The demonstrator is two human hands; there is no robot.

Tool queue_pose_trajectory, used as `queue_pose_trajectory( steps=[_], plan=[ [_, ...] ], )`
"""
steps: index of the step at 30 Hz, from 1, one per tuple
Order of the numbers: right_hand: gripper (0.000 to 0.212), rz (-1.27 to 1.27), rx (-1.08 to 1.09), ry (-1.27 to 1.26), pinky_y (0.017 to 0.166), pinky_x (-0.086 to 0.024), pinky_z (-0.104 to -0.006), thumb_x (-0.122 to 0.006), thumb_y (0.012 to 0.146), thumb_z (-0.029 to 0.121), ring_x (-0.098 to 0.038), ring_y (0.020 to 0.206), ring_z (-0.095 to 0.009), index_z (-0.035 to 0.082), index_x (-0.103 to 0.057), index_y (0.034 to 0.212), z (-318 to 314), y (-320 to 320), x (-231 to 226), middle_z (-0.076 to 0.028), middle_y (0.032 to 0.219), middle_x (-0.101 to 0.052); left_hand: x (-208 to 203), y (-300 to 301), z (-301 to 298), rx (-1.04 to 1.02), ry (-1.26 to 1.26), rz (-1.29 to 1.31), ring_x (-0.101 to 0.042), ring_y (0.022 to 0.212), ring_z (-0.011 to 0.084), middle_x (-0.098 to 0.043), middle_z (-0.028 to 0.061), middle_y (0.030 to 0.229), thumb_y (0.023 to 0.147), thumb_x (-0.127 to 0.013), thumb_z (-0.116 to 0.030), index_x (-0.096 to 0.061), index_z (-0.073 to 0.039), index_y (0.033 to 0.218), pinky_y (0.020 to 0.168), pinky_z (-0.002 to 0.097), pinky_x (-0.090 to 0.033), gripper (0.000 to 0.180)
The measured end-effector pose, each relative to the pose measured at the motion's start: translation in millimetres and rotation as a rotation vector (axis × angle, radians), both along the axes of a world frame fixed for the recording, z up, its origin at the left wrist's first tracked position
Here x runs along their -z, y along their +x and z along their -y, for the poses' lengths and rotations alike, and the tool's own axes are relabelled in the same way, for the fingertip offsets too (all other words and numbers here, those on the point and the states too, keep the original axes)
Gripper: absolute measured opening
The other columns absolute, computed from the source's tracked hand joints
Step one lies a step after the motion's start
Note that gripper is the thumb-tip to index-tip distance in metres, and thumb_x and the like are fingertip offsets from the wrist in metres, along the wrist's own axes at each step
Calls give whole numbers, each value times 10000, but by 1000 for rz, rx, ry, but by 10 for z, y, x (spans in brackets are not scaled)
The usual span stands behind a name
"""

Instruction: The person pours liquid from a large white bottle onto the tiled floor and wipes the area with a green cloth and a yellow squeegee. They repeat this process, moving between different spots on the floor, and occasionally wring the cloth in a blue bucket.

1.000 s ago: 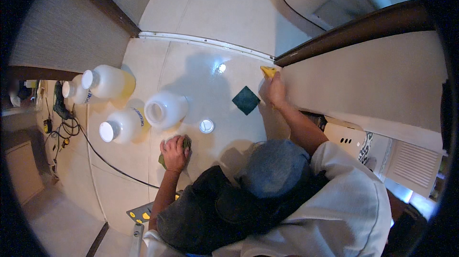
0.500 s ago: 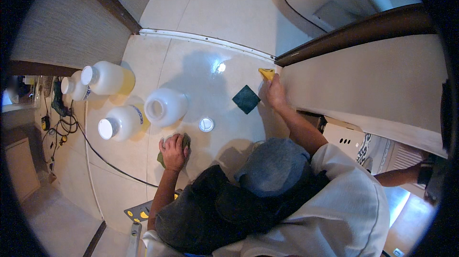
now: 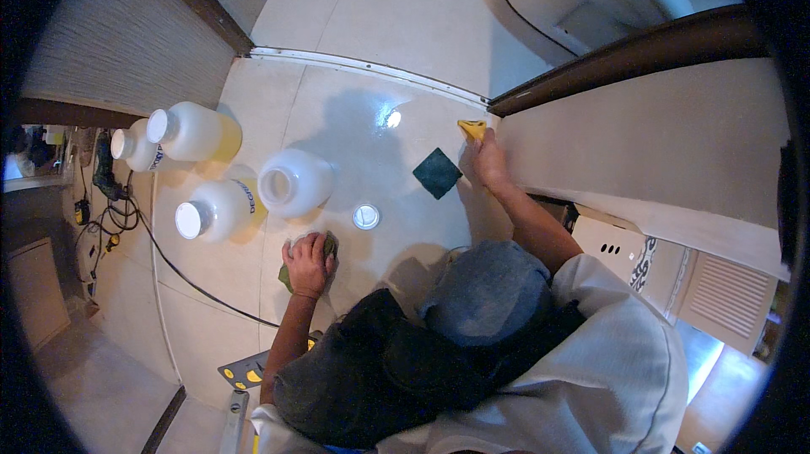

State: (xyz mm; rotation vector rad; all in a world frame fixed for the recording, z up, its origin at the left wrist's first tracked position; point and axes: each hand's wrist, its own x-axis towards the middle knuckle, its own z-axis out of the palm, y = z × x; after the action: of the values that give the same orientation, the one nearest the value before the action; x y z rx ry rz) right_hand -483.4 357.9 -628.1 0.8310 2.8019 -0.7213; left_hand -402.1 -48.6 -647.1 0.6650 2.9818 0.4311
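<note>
My left hand (image 3: 309, 267) presses down on an olive-green cloth (image 3: 284, 278) on the pale floor, its fingers curled over it. Out by the base of the right-hand wall, my right hand (image 3: 492, 160) grips a folded yellow cloth (image 3: 472, 130) at the floor corner. A dark green scouring pad (image 3: 437, 173) lies flat to the left of that hand. Ahead of my left hand stands an uncapped white plastic jar (image 3: 297, 183), and a round white lid (image 3: 365, 216) lies on the floor to its right. Beside the jar is a capped jar (image 3: 221, 210) with yellowish liquid.
Two more capped jars (image 3: 198, 132) (image 3: 135, 145) stand at the far left. A black cable (image 3: 207, 295) runs across the floor towards a green power tool (image 3: 105, 175). Near my left forearm lies a grey-and-yellow tool (image 3: 242, 375). A metal threshold strip (image 3: 363, 71) crosses ahead, with a toilet base (image 3: 565, 2) beyond.
Another person's limb at the right edge has gone out of view, uncovering a louvred panel. Both my hands stay on their cloths in nearly the same places.
</note>
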Motion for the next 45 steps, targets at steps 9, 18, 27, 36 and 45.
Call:
queue_pose_trajectory(
  steps=[9, 18, 27, 36, 45],
  plan=[
    [432, 90, 40, 8, 696, -455, -497, -398, 894, 217, -582, 822, -448, -47, -325, 1229, 107, -54, -54, -301, 845, -586, 48, -3, 75, -1, -27, -6, -453, 1049, 246, -492, 50, 1135, 706, -629, -262, -477, -145, 1178, 978, 523, -222, 509],
    [344, 27, 101, -57, 749, -429, -503, -394, 896, 208, -561, 849, -447, -7, -381, 1164, 65, -22, -105, -287, 889, -575, 75, -18, 64, -8, -34, 60, -450, 1056, 249, -482, 54, 1138, 712, -618, -279, -473, -148, 1177, 979, 537, -215, 505],
    [301, 48, 36, 53, 760, -425, -506, -413, 885, 228, -552, 859, -456, -10, -420, 1069, -56, -25, -28, -291, 912, -570, 14, 15, 39, 1, -37, 83, -440, 1073, 250, -486, 63, 1123, 705, -627, -288, -478, -132, 1161, 976, 535, -220, 505],
    [337, -48, -35, -103, 684, -442, -516, -415, 886, 225, -581, 806, -440, 42, -374, 1166, 228, 271, -272, -274, 861, -590, -196, -167, -29, 271, 241, 63, -522, 912, 322, -520, 136, 1056, 682, -618, -58, -481, -62, 1133, 777, 379, -455, 471],
    [367, 53, -6, -214, 638, -444, -497, -414, 896, 212, -574, 770, -445, 63, -341, 1223, 283, 489, -443, -282, 823, -573, -1065, -1454, -1834, 75, 585, 126, -481, 1021, 344, -500, 180, 1098, 733, -594, -60, -468, -26, 1096, 877, 406, -397, 386]
  ],
)
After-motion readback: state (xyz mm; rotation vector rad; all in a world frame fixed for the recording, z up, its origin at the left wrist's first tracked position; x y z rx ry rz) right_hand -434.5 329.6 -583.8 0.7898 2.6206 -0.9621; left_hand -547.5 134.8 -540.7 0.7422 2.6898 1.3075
